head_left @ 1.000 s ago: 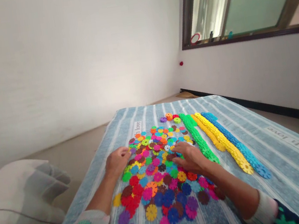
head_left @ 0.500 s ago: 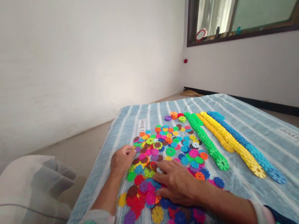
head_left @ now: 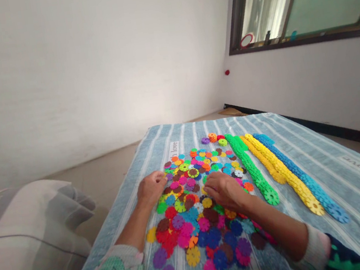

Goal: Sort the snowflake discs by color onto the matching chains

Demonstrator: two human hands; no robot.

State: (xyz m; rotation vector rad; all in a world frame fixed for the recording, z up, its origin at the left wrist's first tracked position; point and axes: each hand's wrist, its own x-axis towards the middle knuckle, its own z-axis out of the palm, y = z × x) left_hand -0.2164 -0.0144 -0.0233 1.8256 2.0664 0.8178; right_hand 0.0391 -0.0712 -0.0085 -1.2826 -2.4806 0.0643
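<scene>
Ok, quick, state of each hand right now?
Left hand: curled at the left edge of the loose discs; grip cannot be told.
Right hand: curled down onto the discs; grip cannot be told.

Left hand and right hand rest palm-down, curled.

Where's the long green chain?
In the head view, the green chain lies on the striped cloth, just right of the right hand, beside the yellow chain.

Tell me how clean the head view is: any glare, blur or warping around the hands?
Head view: even soft light, no glare on the loose discs; left hand and right hand fairly sharp; the window frame leans, wide-lens distortion.
</scene>
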